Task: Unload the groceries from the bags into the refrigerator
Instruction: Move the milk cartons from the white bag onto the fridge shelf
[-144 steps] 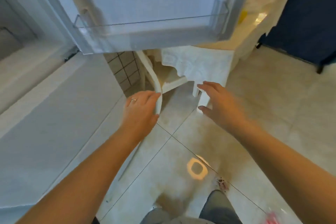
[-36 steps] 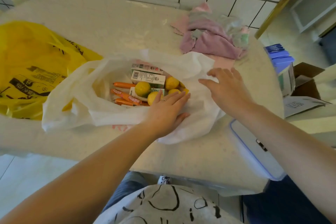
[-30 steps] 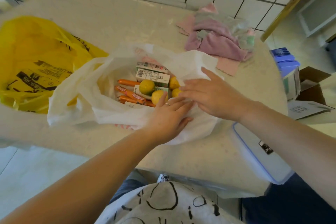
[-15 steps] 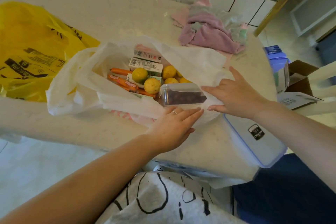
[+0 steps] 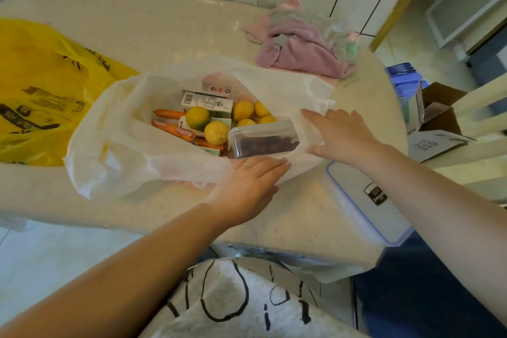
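Note:
A white plastic bag lies open on the table. Inside it are carrots, several yellow-green citrus fruits and small cartons. A clear lidded box of dark fruit lies on its side at the bag's mouth. My left hand rests flat on the bag's near rim, with its fingertips just below the box. My right hand is spread on the bag's right flap, right beside the box's end. Neither hand grips anything.
A yellow plastic bag lies at the table's left. Pink and grey cloths are heaped at the back. A lidded container with a blue seal overhangs the table's right front edge. Cardboard boxes stand to the right.
The view went from the open refrigerator to the table. My hands have pulled the white bag's rim back, and the clear box of dark fruit has appeared at its mouth between them.

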### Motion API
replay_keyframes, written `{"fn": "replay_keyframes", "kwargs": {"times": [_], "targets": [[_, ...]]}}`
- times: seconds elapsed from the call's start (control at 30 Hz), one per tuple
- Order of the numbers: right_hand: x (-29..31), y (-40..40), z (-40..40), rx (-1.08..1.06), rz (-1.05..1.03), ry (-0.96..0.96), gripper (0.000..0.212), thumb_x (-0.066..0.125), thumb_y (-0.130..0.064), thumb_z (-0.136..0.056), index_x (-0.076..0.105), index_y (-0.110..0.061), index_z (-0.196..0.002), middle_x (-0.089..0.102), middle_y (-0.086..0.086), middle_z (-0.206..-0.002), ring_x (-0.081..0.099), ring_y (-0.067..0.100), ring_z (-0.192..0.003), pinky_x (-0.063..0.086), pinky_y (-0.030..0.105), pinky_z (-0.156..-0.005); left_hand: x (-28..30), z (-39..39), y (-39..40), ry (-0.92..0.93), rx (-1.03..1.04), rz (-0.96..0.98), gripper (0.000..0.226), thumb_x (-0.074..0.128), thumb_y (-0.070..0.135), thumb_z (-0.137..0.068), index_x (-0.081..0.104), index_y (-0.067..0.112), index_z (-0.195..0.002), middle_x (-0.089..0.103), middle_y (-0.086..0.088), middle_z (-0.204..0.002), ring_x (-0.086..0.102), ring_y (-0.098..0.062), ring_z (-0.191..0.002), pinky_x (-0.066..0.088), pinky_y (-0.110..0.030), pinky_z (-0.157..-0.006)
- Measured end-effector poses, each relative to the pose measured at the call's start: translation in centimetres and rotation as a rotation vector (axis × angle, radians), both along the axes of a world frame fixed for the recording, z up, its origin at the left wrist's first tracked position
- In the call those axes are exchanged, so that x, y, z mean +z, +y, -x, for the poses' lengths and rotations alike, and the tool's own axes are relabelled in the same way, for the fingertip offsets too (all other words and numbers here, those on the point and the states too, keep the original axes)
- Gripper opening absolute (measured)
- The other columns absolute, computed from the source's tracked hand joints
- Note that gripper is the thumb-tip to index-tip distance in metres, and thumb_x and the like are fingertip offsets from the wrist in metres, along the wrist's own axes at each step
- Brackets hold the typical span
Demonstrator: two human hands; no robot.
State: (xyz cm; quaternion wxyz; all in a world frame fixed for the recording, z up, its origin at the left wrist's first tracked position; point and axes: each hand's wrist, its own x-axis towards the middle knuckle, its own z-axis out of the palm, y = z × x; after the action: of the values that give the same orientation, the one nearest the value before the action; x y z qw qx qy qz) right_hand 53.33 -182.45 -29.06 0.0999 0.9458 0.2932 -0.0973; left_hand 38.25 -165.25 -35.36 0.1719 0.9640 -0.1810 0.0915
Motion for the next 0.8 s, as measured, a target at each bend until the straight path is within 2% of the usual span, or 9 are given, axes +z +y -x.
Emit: {"fn": "replay_keyframes", "kwargs": {"times": [0.1,0.23,0.37,0.5,0.63,0.8], "targets": [[0.4,0.8,0.1,-0.023,-0.232,-0.028,0.062,0.052,-0.054,-0.084,0.032,-0.039,-0.141,0.043,0.011,-0.123,0.041,0.03,-0.117,0.036,0.044,-0.098,0.9,-1.9,0.5,-0.092,0.087,-0.007,0.049,0.057,0.028,-0.084,0.052,0.017,-0.131,0.054,-0.003,-0.133,0.047,-0.025,-0.125,0.037,-0.047,-0.101],[-0.8,2.2,0.3,-0.011,-0.201,-0.068,0.051,0.048,-0.049,-0.09,0.038,-0.037,-0.139,0.045,0.013,-0.122,0.043,0.032,-0.115,0.036,0.043,-0.096,1.9,-5.1,0.9,0.002,0.172,-0.107,0.063,0.069,0.032,-0.079,0.045,0.02,-0.136,0.044,-0.006,-0.142,0.037,-0.027,-0.133,0.026,-0.05,-0.11],[-1.8,1.8,0.1,0.02,-0.292,-0.086,0.035,0.047,-0.026,-0.092,0.054,-0.03,-0.126,0.057,0.013,-0.107,0.051,0.033,-0.1,0.039,0.039,-0.082,2.4,-8.1,0.7,0.141,0.13,-0.169,0.062,0.041,0.045,-0.095,0.017,0.024,-0.148,0.019,-0.001,-0.155,0.019,-0.02,-0.141,0.016,-0.042,-0.115],[-1.8,0.6,-0.6,-0.071,-0.428,-0.049,0.036,0.044,-0.014,-0.092,0.059,-0.028,-0.123,0.062,0.012,-0.108,0.056,0.032,-0.098,0.042,0.035,-0.075,3.1,-10.2,0.3,0.232,0.045,-0.204,0.067,0.035,0.052,-0.095,0.01,0.022,-0.149,0.017,-0.001,-0.156,0.018,-0.02,-0.142,0.016,-0.041,-0.115],[-3.7,-0.8,-2.2,-0.186,-0.426,0.059,0.036,0.041,-0.019,-0.092,0.06,-0.026,-0.122,0.064,0.011,-0.112,0.059,0.032,-0.1,0.047,0.04,-0.086,3.4,-12.5,-0.2,0.292,0.003,-0.213,0.075,0.036,0.059,-0.091,0.009,0.022,-0.149,0.019,-0.002,-0.155,0.018,-0.022,-0.142,0.014,-0.043,-0.115],[-5.1,-1.0,-3.1,-0.228,-0.247,0.122,0.027,0.044,-0.022,-0.092,0.06,-0.023,-0.113,0.063,0.011,-0.104,0.058,0.033,-0.097,0.047,0.039,-0.08,2.4,-13.8,0.4,0.337,0.001,-0.215,0.077,0.035,0.062,-0.089,0.009,0.022,-0.149,0.021,-0.004,-0.155,0.019,-0.023,-0.141,0.014,-0.041,-0.115]]}}
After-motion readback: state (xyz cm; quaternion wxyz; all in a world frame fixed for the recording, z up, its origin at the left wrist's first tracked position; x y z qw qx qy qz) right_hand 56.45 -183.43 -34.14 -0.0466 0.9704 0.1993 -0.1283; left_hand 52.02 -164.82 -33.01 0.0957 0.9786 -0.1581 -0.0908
